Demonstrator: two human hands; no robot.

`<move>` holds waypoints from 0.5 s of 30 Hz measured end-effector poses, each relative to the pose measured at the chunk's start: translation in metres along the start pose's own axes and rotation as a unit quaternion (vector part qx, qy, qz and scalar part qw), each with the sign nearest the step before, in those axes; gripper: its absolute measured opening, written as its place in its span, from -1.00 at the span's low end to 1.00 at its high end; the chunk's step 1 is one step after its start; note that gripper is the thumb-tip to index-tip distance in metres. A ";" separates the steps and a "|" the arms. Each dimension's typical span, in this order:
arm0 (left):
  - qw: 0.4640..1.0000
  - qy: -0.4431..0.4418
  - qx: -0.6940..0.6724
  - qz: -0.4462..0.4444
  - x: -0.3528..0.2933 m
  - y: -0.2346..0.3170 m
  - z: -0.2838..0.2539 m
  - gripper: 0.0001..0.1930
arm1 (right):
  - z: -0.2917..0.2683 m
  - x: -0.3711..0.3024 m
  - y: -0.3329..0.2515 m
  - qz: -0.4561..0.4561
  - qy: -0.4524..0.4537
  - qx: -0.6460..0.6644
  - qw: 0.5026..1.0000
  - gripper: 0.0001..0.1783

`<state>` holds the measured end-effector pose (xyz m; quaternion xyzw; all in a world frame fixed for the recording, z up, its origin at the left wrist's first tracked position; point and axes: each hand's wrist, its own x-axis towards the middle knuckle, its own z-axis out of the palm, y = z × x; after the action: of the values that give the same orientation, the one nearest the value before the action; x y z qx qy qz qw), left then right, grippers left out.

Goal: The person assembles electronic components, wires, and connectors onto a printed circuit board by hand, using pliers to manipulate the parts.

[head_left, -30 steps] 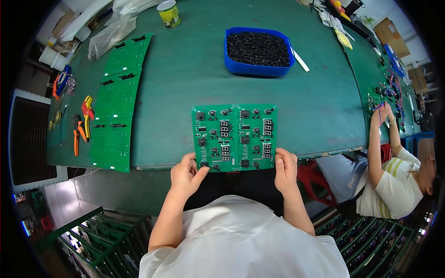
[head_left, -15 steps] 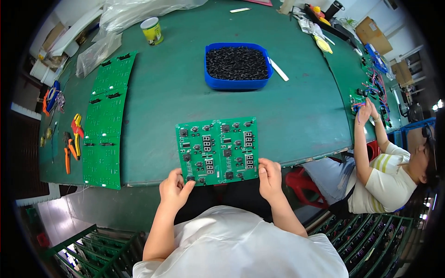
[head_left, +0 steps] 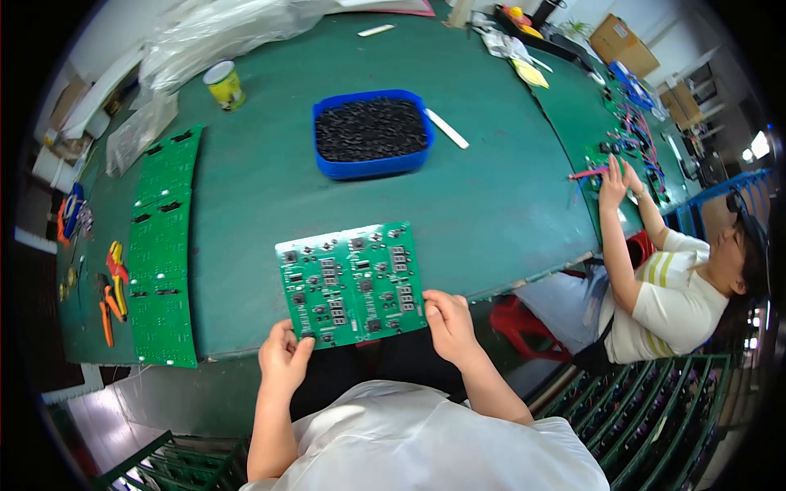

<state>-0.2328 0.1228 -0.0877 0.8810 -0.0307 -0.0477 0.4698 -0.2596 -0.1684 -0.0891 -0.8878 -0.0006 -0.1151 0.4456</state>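
A green circuit board (head_left: 354, 286) with dark buttons and several digit displays is held at the table's front edge, its component side up. My left hand (head_left: 284, 356) pinches its lower left corner between thumb and fingers. On the lower right edge, my right hand (head_left: 451, 325) is closed, thumb on top. Beyond the board stands a blue tray (head_left: 375, 168) filled with small black parts (head_left: 372, 129). Against the tray's right side lies a white strip (head_left: 447, 128).
Larger green boards (head_left: 162, 270) lie in a column at left. Beside them are orange-handled cutters (head_left: 107, 309) and red-yellow pliers (head_left: 118, 270). A yellow-green can (head_left: 223, 86) and clear plastic sheeting (head_left: 221, 41) are farther back. At right, a co-worker (head_left: 667, 286) handles wired parts; a red stool (head_left: 520, 323) stands nearby.
The view has shifted, so the table's things sit farther left. Both my hands keep hold of the circuit board. The co-worker's hands now have a pink strand sticking out beside them.
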 end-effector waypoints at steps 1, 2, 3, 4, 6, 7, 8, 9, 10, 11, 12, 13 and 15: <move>1.000 0.003 -0.018 -0.002 0.001 -0.006 0.001 -0.68 | 0.000 0.002 0.000 0.004 -0.011 0.000 1.000 -0.78; 0.999 0.004 -0.037 -0.003 0.004 -0.010 0.002 -0.69 | 0.000 0.004 -0.001 0.009 -0.019 0.000 1.000 -0.78; 0.998 0.006 -0.057 -0.022 0.004 -0.009 0.001 -0.71 | -0.001 0.007 -0.005 0.017 -0.026 0.003 1.000 -0.78; 0.996 0.005 -0.079 -0.041 0.005 -0.006 0.003 -0.73 | -0.005 0.009 -0.008 0.026 -0.031 0.002 0.999 -0.78; 0.992 -0.006 -0.119 -0.039 0.011 0.005 0.005 -0.79 | -0.012 0.013 -0.012 0.026 -0.027 0.012 0.999 -0.78; 0.994 -0.007 -0.101 -0.042 0.015 0.005 0.008 -0.81 | -0.011 0.013 -0.008 0.021 -0.024 0.013 0.999 -0.78; 0.996 -0.006 -0.083 -0.042 0.013 0.005 0.007 -0.83 | -0.014 0.011 -0.005 0.014 -0.019 0.014 1.000 -0.77; 0.996 0.001 -0.074 -0.052 0.012 0.002 0.001 -0.84 | -0.009 0.012 -0.009 0.012 -0.027 -0.002 1.000 -0.77; 0.996 0.007 -0.067 -0.060 0.009 -0.001 -0.001 -0.86 | -0.005 0.012 -0.007 0.016 -0.041 -0.012 0.999 -0.76; 0.995 0.014 -0.070 -0.063 0.008 -0.009 0.001 -0.86 | -0.004 0.011 -0.007 0.022 -0.047 -0.014 0.999 -0.75; 0.995 0.019 -0.076 -0.066 0.009 -0.014 0.006 -0.86 | -0.007 0.010 -0.006 0.030 -0.053 -0.020 0.998 -0.74; 0.994 0.009 -0.081 -0.066 0.008 -0.010 0.008 -0.85 | -0.011 0.008 -0.006 0.023 -0.034 -0.021 0.999 -0.74; 0.994 -0.007 -0.080 -0.077 0.008 0.003 0.009 -0.81 | -0.017 0.006 -0.007 0.051 -0.078 -0.026 0.995 -0.72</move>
<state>-0.2258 0.1129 -0.0903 0.8397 0.0376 -0.0921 0.5338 -0.2583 -0.1781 -0.0725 -0.9043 0.0128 -0.0230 0.4261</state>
